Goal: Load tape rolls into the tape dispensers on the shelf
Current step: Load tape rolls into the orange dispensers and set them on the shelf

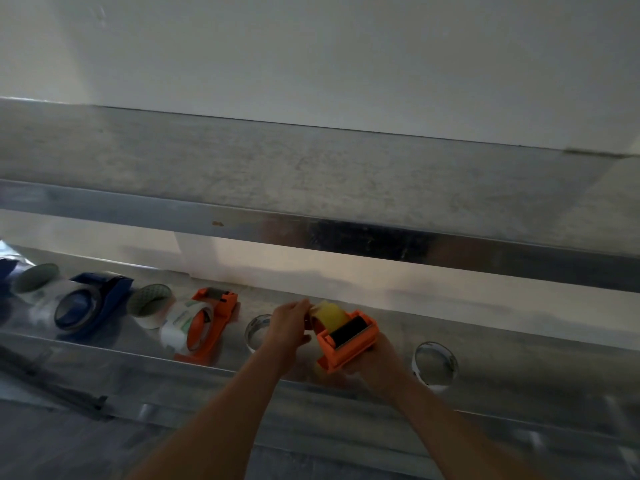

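Right hand (373, 361) holds orange dispenser (341, 355), roller (348, 332) nearward; left hand (289, 323) pinches tape (333, 315).

Two bare forearms (221, 410), bare left hand (289, 327), bare right hand (375, 363) (only partly in view), edges slightly blurred

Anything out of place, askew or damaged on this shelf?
Nothing stands out. The blue dispenser and the orange dispenser next to it lie on their sides on the shelf, each loaded. Blur could hide small damage.
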A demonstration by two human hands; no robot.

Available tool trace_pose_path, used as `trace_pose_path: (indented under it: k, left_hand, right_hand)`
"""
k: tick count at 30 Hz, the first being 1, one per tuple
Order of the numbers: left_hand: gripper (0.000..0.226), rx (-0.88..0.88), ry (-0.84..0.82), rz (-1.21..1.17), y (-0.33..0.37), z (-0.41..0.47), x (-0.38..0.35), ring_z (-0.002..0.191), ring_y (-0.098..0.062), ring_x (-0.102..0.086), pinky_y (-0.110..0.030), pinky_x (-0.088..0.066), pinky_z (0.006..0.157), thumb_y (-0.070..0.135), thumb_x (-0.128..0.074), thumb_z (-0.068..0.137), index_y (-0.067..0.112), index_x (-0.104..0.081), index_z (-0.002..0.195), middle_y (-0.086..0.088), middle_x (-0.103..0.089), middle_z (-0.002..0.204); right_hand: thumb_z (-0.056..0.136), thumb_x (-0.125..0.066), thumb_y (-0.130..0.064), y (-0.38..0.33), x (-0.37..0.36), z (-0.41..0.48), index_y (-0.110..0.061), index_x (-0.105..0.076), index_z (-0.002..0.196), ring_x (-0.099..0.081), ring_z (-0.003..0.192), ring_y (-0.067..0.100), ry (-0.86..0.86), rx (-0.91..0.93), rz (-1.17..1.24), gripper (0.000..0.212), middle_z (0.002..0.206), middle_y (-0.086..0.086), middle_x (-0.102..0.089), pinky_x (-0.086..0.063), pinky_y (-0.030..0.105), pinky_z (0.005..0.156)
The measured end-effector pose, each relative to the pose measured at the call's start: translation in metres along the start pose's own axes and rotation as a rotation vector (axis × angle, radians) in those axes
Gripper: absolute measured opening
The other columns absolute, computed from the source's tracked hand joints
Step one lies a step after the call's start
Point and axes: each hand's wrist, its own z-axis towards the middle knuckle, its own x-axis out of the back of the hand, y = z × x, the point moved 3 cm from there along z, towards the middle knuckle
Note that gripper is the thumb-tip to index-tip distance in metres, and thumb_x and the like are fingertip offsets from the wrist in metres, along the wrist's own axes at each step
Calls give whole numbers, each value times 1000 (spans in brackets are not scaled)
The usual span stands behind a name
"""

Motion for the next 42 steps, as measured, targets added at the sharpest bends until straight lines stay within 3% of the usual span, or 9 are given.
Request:
trace_pose_path:
  k: [4, 11, 14, 17, 21, 26, 33, 38, 42]
  left_hand:
    - [41, -1, -89, 34, 2, -3, -2, 96, -28, -66, -47, -51, 91, 49, -59, 89, 10, -69, 96, -12, -71, 98]
    - [26, -30, -233, -50, -1, -11, -7, 58, -19, -55, -31, -45, 64, 18, -62, 89, 13, -63, 64, -6, -57, 61]
    - [18, -36, -260, -58, 1, -11, -4, 63, -23, -56, -34, -48, 66, 15, -64, 88, 7, -61, 72, -10, -57, 68]
    - [12, -3, -275, -79, 5, -12, -2, 71, -27, -58, -37, -50, 69, 13, -67, 81, 2, -64, 83, -16, -59, 78]
    - [21, 23, -216, -103, 7, -12, -3, 90, -33, -64, -40, -56, 77, 3, -62, 85, -6, -68, 104, -25, -67, 100]
    - [8, -20, -169, -131, 13, -12, -5, 88, -31, -63, -45, -52, 87, 1, -63, 86, -4, -70, 87, -16, -68, 84]
    - [16, -47, -179, -124, 16, -11, -9, 85, -28, -66, -52, -49, 94, 3, -64, 87, 8, -74, 74, -10, -72, 78]
    - [14, -113, -163, -44, 28, -13, -13, 91, -30, -65, -48, -48, 90, 9, -66, 87, 11, -75, 77, -9, -73, 82]
    - [14, -182, -211, -143, 48, -20, -18, 84, -32, -69, -42, -53, 88, 1, -56, 92, -3, -69, 89, -19, -71, 88]
  right_hand:
    - [43, -77, -37, 10, 1, 2, -37, -72, 64, -64, 67, 10, -9, 8, -139, 22, 63, -9, -69, -54, 36, 71]
    - [50, -84, -21, -3, -10, -3, -22, -72, 74, -63, 65, 8, -44, 100, -175, 26, 70, -3, -73, -51, 31, 64]
    - [47, -74, -7, -8, -10, -7, -26, -67, 71, -60, 59, 0, -58, 149, -117, 31, 62, -8, -69, -45, 19, 59]
    - [44, -71, 0, -9, -11, -10, -22, -69, 77, -63, 63, 1, -80, 191, -14, 40, 65, -7, -71, -47, 18, 59]
    - [47, -82, -21, -11, -14, -13, -23, -73, 83, -68, 70, 2, -71, 267, 45, 37, 73, -6, -75, -50, 16, 64]
    - [42, -74, -23, -8, -14, -12, -17, -70, 81, -64, 62, 1, -62, 266, 76, 40, 64, -8, -72, -48, 17, 60]
    - [43, -73, -19, -3, -11, -5, -11, -73, 83, -64, 65, 8, -17, 239, 86, 41, 67, -3, -72, -50, 21, 62]
    - [43, -65, 5, 1, -9, -6, -15, -68, 68, -61, 57, 8, -28, 117, 101, 32, 57, -3, -67, -49, 21, 56]
    - [55, -62, 27, 12, -2, -8, -11, -67, 72, -64, 61, 16, 30, -4, 93, 42, 58, -1, -69, -51, 22, 53]
